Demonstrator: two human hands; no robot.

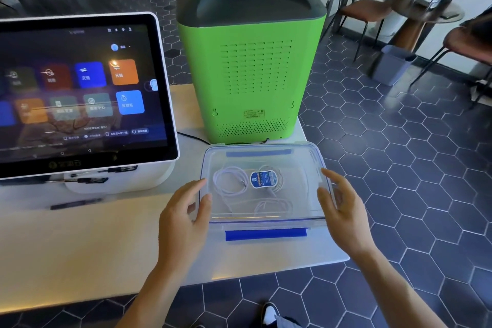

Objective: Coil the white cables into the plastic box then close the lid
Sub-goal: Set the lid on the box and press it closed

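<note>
A clear plastic box [316, 160] with blue latches stands on the white table, its clear lid lying on top. Inside, seen through the lid, lie coiled white cables [231, 181] and a blue-labelled white plug piece [262, 180]. My left hand [183, 210] is at the box's left edge, thumb over the lid's rim and fingers spread. My right hand [343, 205] is at the right edge, fingers spread along the side. The front blue latch [266, 234] sticks out flat toward me.
A large touchscreen terminal [80, 93] stands at the left on the table [80, 247]. A green and grey machine [250, 61] rises right behind the box. The table's right edge runs just past the box. Chairs and a grey bin [394, 64] stand on the tiled floor.
</note>
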